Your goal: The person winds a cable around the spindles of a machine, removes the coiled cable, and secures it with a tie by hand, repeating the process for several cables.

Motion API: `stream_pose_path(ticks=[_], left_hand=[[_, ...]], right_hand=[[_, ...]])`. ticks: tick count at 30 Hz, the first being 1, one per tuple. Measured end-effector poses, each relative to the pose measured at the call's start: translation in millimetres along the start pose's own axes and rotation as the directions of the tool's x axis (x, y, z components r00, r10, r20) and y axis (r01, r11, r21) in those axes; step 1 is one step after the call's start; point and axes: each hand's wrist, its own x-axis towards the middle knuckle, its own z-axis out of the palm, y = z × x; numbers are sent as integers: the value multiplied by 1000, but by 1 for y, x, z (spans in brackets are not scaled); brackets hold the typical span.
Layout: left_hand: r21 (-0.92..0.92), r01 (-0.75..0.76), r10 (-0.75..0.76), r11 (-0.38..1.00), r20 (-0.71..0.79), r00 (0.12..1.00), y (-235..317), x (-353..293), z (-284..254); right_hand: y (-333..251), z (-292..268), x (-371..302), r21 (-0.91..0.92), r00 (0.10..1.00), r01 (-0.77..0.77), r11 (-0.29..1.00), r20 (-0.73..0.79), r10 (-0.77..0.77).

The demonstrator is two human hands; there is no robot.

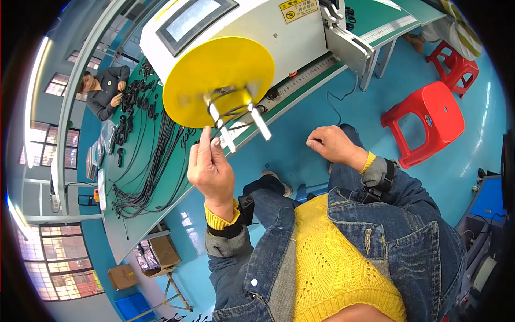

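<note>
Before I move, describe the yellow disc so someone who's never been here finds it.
Find the big white machine at the top of the picture. Below its dark-framed screen, above your left hand, is the yellow disc with two pale metal prongs sticking out. Unlike the rectangular screen and boxy machine, it is round and yellow.

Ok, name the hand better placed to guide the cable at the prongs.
Likely the left hand: its fingertips are near the black cable and silver prongs; the right hand is farther away.

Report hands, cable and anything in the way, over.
Left hand beside prongs, contact unclear. Right hand apart, loosely curled. Cable looped about prongs. Nearer stool off right, clear of hands.
</note>
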Motion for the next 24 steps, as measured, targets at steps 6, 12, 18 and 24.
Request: stream_pose_path(ticks=[6,12,18,24], left_hand=[[-114,-87,77,990,-88,993,1,-11,10],[-222,46,-47,974,-1,999,11,-21,14],[-96,-91,94,991,26,995,29,1,7],[145,-314,299,938,112,948,42,19,-4]], right_hand=[[-1,2,1,18,999,16,1000,27,-16],[-8,-1,4,11,999,31,999,36,-32],[-63,-29,30,170,960,204,964,-227,-163],[-91,-30,69,102,925,329,939,-236,-298]])
